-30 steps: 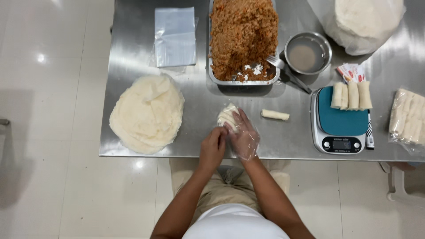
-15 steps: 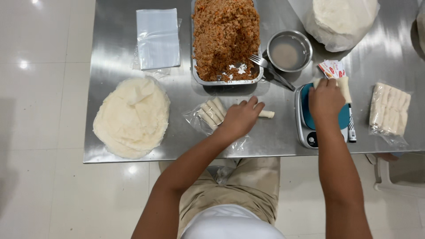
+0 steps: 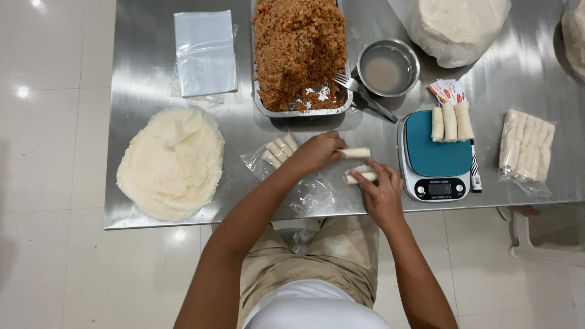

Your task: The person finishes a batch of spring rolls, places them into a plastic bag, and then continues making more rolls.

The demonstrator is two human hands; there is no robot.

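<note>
— Holding what, the left hand [image 3: 320, 152]?
— It pinched one spring roll [image 3: 355, 153] above the steel table [image 3: 140, 73].
— And the right hand [image 3: 382, 190]?
— Fingers closed on another roll [image 3: 359, 177], beside the scale [image 3: 434, 159].

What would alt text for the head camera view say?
Seen from above, the left hand holds one pale roll while the right hand touches another roll on a steel table. Nearby are a tray of browned filling, stacked wrappers and a scale bearing three rolls.
</note>
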